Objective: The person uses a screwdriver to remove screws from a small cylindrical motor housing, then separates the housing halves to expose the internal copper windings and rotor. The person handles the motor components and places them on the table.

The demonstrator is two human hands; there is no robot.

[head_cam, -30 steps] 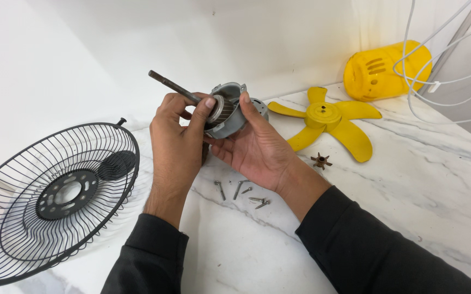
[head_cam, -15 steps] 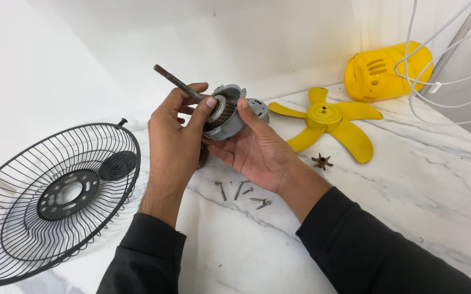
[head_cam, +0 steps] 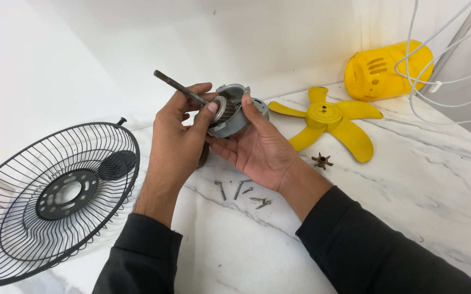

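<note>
My right hand (head_cam: 260,147) cradles a grey metal motor housing (head_cam: 234,117) from below and behind, thumb on its rim. My left hand (head_cam: 175,144) grips the rotor (head_cam: 219,110), a ribbed metal cylinder with a long dark shaft (head_cam: 178,87) that sticks up to the left. The rotor sits partly inside the housing's open mouth. Both hands are held above the white marble table (head_cam: 410,179). How deep the rotor sits is hidden by my fingers.
A black wire fan guard (head_cam: 50,196) lies at the left. A yellow fan blade (head_cam: 328,122) and a yellow motor cover (head_cam: 388,71) lie at the back right, with white cables (head_cam: 453,65) beside them. Several screws (head_cam: 241,193) and a small brown spinner nut (head_cam: 321,161) lie below my hands.
My left hand has tilted the rotor shaft a little and shifted its grip on the rotor at the housing mouth. My right hand has stayed almost still.
</note>
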